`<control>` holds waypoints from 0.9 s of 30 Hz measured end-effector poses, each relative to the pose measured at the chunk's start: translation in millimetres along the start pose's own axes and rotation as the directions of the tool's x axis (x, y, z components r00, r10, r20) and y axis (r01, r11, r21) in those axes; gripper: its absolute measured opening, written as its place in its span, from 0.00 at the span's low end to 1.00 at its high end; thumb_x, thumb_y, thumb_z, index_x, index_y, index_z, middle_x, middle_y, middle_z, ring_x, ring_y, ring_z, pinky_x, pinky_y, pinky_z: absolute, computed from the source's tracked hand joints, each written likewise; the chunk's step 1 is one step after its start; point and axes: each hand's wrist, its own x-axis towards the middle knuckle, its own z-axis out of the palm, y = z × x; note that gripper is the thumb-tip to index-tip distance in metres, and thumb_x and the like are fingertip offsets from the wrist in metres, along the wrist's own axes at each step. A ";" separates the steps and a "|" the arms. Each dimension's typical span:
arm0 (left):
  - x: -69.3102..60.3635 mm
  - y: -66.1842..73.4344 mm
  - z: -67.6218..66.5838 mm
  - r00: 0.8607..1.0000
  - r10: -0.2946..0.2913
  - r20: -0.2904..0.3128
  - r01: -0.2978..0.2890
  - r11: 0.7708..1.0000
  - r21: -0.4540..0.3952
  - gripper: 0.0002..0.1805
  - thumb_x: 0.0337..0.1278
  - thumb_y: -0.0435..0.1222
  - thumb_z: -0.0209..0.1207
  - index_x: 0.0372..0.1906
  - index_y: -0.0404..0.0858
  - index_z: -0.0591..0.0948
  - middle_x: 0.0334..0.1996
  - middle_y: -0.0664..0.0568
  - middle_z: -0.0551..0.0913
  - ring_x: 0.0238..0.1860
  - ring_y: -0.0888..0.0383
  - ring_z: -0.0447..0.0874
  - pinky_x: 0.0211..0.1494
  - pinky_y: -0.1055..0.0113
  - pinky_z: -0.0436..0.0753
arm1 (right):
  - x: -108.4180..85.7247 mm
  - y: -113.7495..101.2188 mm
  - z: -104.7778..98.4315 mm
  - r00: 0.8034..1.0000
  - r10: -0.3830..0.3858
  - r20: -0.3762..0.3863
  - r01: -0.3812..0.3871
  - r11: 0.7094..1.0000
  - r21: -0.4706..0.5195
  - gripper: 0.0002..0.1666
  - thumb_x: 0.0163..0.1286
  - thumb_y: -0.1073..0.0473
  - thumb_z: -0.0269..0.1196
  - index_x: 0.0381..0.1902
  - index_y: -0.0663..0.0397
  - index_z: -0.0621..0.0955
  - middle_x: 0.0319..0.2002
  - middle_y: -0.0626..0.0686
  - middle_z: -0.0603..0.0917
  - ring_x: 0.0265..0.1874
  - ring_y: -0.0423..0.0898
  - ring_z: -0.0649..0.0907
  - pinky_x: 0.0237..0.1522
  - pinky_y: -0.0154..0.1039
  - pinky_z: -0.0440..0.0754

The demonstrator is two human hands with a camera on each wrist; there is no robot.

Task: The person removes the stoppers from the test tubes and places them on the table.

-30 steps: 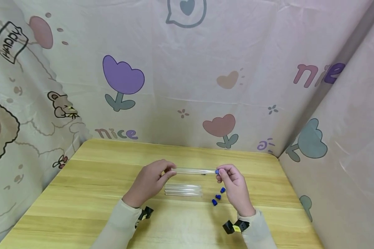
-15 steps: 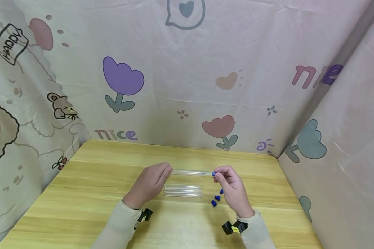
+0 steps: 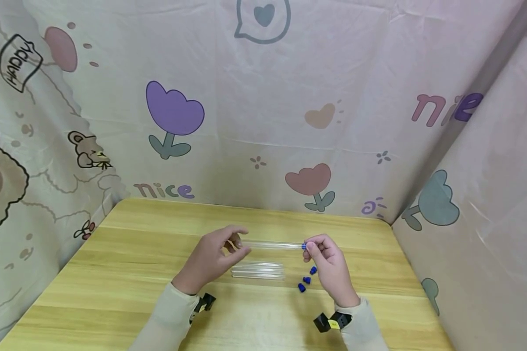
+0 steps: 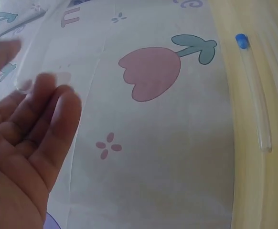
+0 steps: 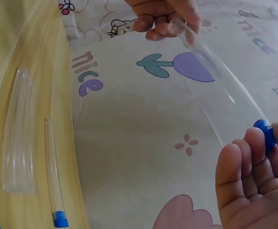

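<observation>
My right hand pinches the blue cap on the right end of a clear plastic tube, which is held level above the table. At the tube's other end, my left hand has thumb and forefinger spread apart; its remaining fingers bend loosely beside the tube end. Whether they touch it is hard to tell. Below lies a row of clear tubes. Several loose blue caps lie right of that row. A second tube with a blue cap lies on the table in the right wrist view.
The wooden table ends at a printed cloth hung behind it and along both sides. A black camera is strapped at the right wrist and another at the left.
The left hand gripped the tube's end half a second ago; now its thumb and forefinger have spread. The tube and right hand have shifted slightly right. The tubes and caps on the table stay put.
</observation>
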 end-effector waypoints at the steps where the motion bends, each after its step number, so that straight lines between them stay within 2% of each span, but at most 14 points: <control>1: 0.4 0.2 -0.2 1.000 0.007 0.006 -0.007 1.000 -0.002 0.15 0.65 0.38 0.70 0.53 0.42 0.84 0.32 0.66 0.81 0.33 0.70 0.80 0.38 0.71 0.85 | 0.3 0.0 -0.4 1.000 0.016 -0.004 -0.016 1.000 0.006 0.12 0.82 0.61 0.55 0.48 0.67 0.77 0.37 0.61 0.81 0.36 0.47 0.84 0.41 0.38 0.86; 4: 1.4 0.3 -0.7 0.998 0.058 0.015 -0.058 0.998 0.030 0.16 0.61 0.37 0.72 0.53 0.41 0.86 0.35 0.64 0.83 0.34 0.70 0.80 0.38 0.72 0.85 | 0.6 -0.4 -1.0 0.999 0.044 -0.004 -0.044 0.999 0.012 0.12 0.82 0.60 0.55 0.48 0.67 0.77 0.38 0.62 0.82 0.36 0.44 0.84 0.41 0.39 0.87; 6: 1.7 -0.8 -0.6 0.996 0.094 0.010 -0.094 0.993 0.072 0.12 0.62 0.37 0.71 0.49 0.42 0.87 0.34 0.64 0.83 0.33 0.71 0.78 0.36 0.73 0.83 | 0.7 -0.9 -1.0 0.999 0.045 0.006 -0.045 0.999 0.010 0.12 0.82 0.60 0.55 0.48 0.67 0.77 0.39 0.62 0.82 0.37 0.42 0.85 0.42 0.39 0.87; 9: 1.3 -2.6 0.0 0.993 0.116 0.006 -0.116 0.987 0.109 0.08 0.66 0.39 0.68 0.47 0.44 0.87 0.33 0.66 0.81 0.30 0.71 0.74 0.34 0.75 0.79 | 0.7 -1.7 -1.0 0.999 0.030 0.024 -0.030 1.000 -0.002 0.11 0.82 0.61 0.55 0.49 0.67 0.78 0.39 0.63 0.82 0.37 0.44 0.85 0.43 0.38 0.87; 16: -0.8 -5.9 1.7 0.994 0.096 0.048 -0.101 0.989 0.107 0.03 0.75 0.41 0.60 0.44 0.48 0.84 0.31 0.67 0.75 0.29 0.69 0.69 0.33 0.73 0.76 | 0.4 -1.8 -1.4 0.999 -0.003 0.047 0.004 1.000 -0.018 0.10 0.82 0.63 0.55 0.48 0.67 0.78 0.40 0.67 0.83 0.39 0.44 0.86 0.46 0.37 0.86; 21: -0.4 -3.8 1.9 0.995 0.063 0.079 -0.072 0.991 0.109 0.09 0.80 0.40 0.54 0.37 0.49 0.77 0.28 0.67 0.70 0.30 0.67 0.68 0.34 0.71 0.74 | -0.5 -2.0 -0.8 0.998 -0.018 0.068 0.019 1.000 -0.019 0.09 0.81 0.63 0.56 0.49 0.65 0.79 0.41 0.64 0.83 0.41 0.47 0.86 0.49 0.37 0.86; 27: -1.0 -4.1 2.7 0.994 0.060 0.090 -0.070 0.991 0.114 0.16 0.81 0.37 0.51 0.29 0.50 0.68 0.24 0.66 0.63 0.29 0.67 0.65 0.33 0.71 0.71 | -1.4 -1.0 0.1 0.995 -0.038 0.088 0.041 0.999 -0.032 0.08 0.81 0.64 0.56 0.50 0.65 0.78 0.41 0.63 0.83 0.41 0.48 0.86 0.48 0.38 0.86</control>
